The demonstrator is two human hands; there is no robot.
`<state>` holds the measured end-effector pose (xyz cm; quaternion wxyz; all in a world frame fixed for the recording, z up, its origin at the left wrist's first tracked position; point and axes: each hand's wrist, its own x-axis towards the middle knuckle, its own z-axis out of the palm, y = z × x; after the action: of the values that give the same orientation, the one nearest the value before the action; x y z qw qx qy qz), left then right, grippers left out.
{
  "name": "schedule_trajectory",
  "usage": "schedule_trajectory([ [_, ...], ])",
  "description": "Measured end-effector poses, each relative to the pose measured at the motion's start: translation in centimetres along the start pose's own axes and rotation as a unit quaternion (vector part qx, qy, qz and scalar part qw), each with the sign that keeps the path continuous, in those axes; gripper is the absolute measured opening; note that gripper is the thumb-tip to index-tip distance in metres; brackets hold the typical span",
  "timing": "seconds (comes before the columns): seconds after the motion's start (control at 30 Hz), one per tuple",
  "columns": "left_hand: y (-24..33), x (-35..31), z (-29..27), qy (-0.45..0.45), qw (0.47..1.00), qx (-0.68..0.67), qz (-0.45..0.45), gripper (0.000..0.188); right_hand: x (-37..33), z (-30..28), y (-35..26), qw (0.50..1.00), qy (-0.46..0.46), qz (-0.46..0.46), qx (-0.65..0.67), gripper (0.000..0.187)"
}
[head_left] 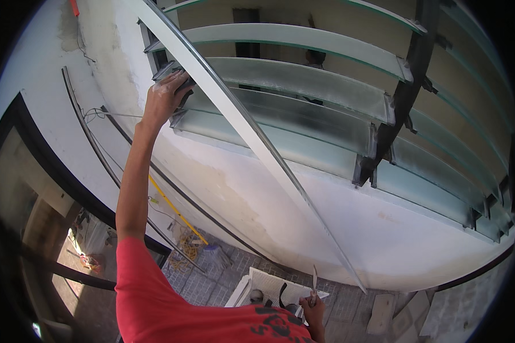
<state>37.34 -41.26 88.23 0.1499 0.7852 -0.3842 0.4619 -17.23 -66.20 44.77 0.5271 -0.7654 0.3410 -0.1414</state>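
My left hand (167, 96) is raised to the left edge of a glass louvre window (303, 74). Its fingers curl round something dark beside the frame and the blade ends; what exactly they grip is hidden. White dust marks the back of this hand. Low in front of me, my right hand (313, 315) is closed round the handle of a small tool with a narrow, pointed metal blade (315, 277), which points up. A long white metal strip (240, 117) slants across the window from upper left to the floor, passing just right of my left hand.
Below the window runs a patchy white wall (257, 200). Dark bent tubes (77, 108) lean at the left, with a yellow-handled mop (214, 251) near them. A white tray-like container (240, 290) stands on the paved floor. A dark-framed glass door (40, 200) is far left.
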Motion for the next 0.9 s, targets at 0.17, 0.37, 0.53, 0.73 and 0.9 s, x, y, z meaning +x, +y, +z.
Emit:
schedule_trajectory([
  [0.17, 8.4, 0.6, 2.2, 0.081, 0.987, 0.022, 0.138, 0.040, 0.7, -1.5, -1.5, 1.000, -0.020, 0.008, -0.020, 0.022],
  [0.37, -2.0, -1.3, 1.5, 0.108, 0.992, 0.044, 0.052, 0.041, 0.7, -3.0, -0.2, 0.999, 0.023, -0.014, -0.044, 0.026],
  [0.53, -5.3, -1.8, 1.0, 0.115, 0.990, 0.080, -0.003, 0.034, -1.1, -4.3, 0.8, 0.998, 0.048, 0.012, -0.028, 0.025],
  [0.73, 3.6, -0.5, 3.1, 0.114, 0.993, -0.003, 0.026, 0.039, -1.9, -4.5, 1.5, 0.998, 0.044, 0.038, 0.031, 0.028],
  [0.9, 13.0, 3.3, 5.3, 0.129, 0.964, -0.061, 0.223, 0.064, -1.1, -5.1, 1.3, 0.998, 0.039, -0.004, -0.053, 0.027],
])
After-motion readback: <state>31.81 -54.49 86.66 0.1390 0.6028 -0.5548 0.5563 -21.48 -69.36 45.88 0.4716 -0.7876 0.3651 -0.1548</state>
